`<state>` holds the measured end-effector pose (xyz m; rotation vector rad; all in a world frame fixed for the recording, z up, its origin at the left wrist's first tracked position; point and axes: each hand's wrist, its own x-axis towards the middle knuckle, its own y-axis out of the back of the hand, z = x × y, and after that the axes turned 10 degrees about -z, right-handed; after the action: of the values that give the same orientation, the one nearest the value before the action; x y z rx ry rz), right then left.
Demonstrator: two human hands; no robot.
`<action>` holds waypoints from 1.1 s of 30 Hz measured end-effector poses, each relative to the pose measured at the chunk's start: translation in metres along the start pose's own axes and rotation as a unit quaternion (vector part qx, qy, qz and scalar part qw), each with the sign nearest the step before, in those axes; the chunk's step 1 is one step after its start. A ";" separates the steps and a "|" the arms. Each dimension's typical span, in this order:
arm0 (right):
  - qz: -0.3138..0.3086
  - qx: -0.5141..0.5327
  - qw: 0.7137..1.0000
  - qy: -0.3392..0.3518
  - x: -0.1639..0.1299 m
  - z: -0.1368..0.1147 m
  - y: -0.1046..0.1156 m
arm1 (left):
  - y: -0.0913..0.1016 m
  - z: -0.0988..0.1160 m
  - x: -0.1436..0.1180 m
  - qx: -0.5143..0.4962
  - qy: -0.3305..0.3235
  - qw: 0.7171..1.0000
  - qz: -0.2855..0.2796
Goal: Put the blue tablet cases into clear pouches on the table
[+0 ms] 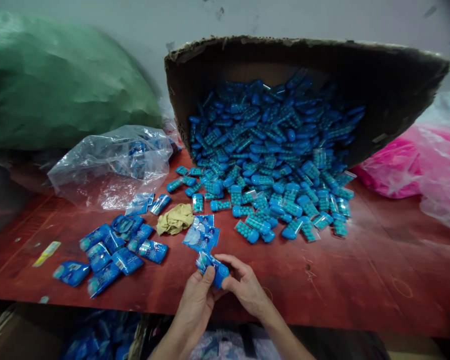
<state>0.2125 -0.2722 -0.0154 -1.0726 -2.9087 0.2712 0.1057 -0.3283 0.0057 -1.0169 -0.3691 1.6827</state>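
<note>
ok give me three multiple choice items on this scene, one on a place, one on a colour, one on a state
1. Where does the crumpled tan cloth lie?
A. on the red table, between the sealed blue packets and the spilled blue cases
B. inside the cardboard box
C. on the green sack

2. What colour is the plastic bag to the right of the box?
A. yellow
B. pink
C. black

3. How does the cardboard box stand?
A. upright and taped shut
B. flattened
C. tipped on its side, open, with cases spilling onto the table

Answers:
1 A, the cloth sits on bare table just above the left hand and right hand, which together hold one blue case.
2 B, the bag shows bright pink.
3 C, the box's open mouth faces the camera and the pile runs out of it.
</note>
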 end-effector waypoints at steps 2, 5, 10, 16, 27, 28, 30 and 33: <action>0.021 -0.010 1.000 -0.002 0.000 0.003 0.001 | -0.003 0.001 -0.001 0.007 0.002 1.000 -0.017; 0.019 0.006 1.000 -0.001 0.000 0.005 0.001 | -0.004 0.003 -0.003 0.018 0.016 0.999 -0.039; 0.010 0.053 0.997 -0.056 0.001 0.008 -0.004 | -0.002 -0.006 -0.004 0.011 0.028 0.999 -0.040; 0.021 -0.017 0.999 -0.036 0.006 0.004 -0.014 | 0.007 0.011 -0.004 -0.059 -0.008 0.997 0.040; 0.086 -0.536 0.839 -0.039 0.057 -0.014 0.005 | 0.041 0.076 -0.012 -0.106 -0.096 0.981 0.133; 0.080 -0.567 0.818 -0.049 0.062 -0.012 0.002 | 0.040 0.063 -0.007 -0.083 -0.061 0.987 0.122; 0.070 -0.614 0.783 -0.063 0.070 -0.006 -0.004 | 0.039 0.042 0.003 -0.035 -0.058 0.990 0.121; 0.075 -0.643 0.759 -0.066 0.074 0.005 -0.009 | 0.041 0.030 0.011 0.020 -0.086 0.986 0.140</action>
<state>0.1500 -0.2316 -0.0213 -1.2934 -2.8589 -1.9733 0.0557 -0.3264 -0.0095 -0.9294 -0.3142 2.0317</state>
